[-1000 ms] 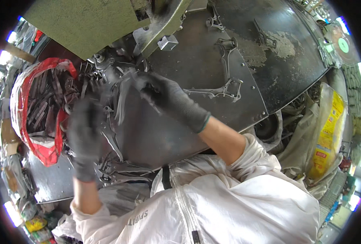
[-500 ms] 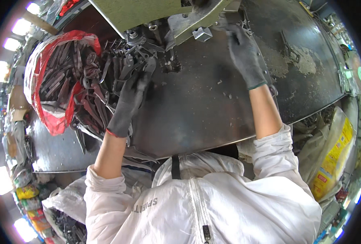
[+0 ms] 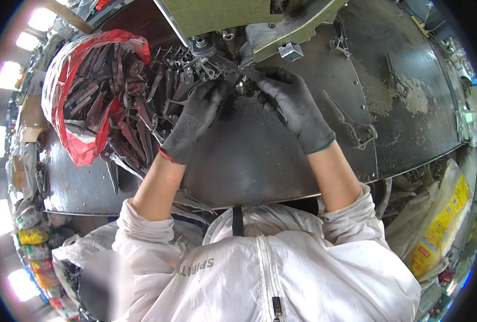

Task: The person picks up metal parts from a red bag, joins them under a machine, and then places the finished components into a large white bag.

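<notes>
Spanning most of the view, a dark steel worktable (image 3: 281,166) curves under the fisheye, greasy and scuffed, with a patch of pale grit off to the right. Above it hangs the green body of a press (image 3: 217,16), its grey metal arm (image 3: 289,29) reaching down toward the middle of the table. To the left sits a red plastic bag (image 3: 72,70) stuffed with dark flat metal blanks, and more blanks (image 3: 141,118) spill from it in a loose heap across the table. A finished-looking metal piece (image 3: 351,126) lies alone on the right, well apart from the heap.

Both gloved hands meet just below the press arm. The left hand (image 3: 195,121), in a dark knit glove, has its fingers curled down at the edge of the heap, touching a small metal part (image 3: 238,86) at the tooling. The right hand (image 3: 295,107) pinches the same part from the other side, fingers closed on it; how firmly the left one grips I cannot tell, since the fingertips are hidden among the metal.

Doing this well seems to mean seating the part flat and square against the tooling, steadying it from both sides, and keeping fingertips clear of the space under the arm.
</notes>
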